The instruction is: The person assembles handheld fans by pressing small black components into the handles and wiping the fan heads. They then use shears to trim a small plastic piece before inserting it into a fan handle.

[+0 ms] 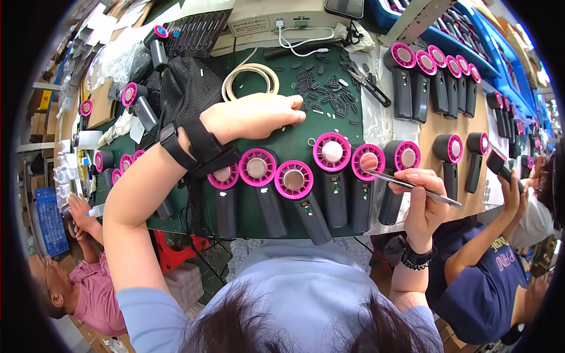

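Metal tweezers (pixel 441 198) occupy right hand (pixel 426 210); label (pixel 249 26) bears characters.

Workbench, green-topped (pixel 288 146), centre. Blue plastic bins (pixel 507 73), upper right, beside a pale metal post (pixel 415 20). Red stool or chair (pixel 175 249), partly hidden, below the bench's near edge. Cardboard boxes (pixel 41 125), far left.

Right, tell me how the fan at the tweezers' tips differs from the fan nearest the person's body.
Tweezers in the right hand reach over the first fan; none reach over the near fan. The first fan's handle runs nearly straight toward the body, while the near fan's slants rightward. Both have pink rims, dark handles and some green board showing.
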`<state>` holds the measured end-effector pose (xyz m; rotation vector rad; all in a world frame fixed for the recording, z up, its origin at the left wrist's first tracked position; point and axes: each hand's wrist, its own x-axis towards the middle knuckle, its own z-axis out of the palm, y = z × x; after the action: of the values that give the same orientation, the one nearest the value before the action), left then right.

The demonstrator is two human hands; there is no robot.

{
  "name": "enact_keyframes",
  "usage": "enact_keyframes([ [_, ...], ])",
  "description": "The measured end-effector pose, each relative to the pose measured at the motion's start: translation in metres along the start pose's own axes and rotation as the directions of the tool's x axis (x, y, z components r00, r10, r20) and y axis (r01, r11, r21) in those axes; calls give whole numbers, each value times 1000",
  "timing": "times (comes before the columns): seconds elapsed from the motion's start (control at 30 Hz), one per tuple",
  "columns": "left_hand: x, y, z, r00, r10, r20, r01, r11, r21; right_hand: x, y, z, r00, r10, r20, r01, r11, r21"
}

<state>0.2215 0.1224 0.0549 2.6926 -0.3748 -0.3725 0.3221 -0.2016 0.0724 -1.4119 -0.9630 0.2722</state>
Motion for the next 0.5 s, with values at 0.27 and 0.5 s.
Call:
enact_keyframes([
  [0.27,-7,-10,6,1000,-30,4,30,997,65,-5,8,-4,999,45,-29,-45,999,10],
  [0.5,-15,-13,8,997,-58,-47,57,998,-36,-2,8,-4,997,49,-58,-48,999,10],
])
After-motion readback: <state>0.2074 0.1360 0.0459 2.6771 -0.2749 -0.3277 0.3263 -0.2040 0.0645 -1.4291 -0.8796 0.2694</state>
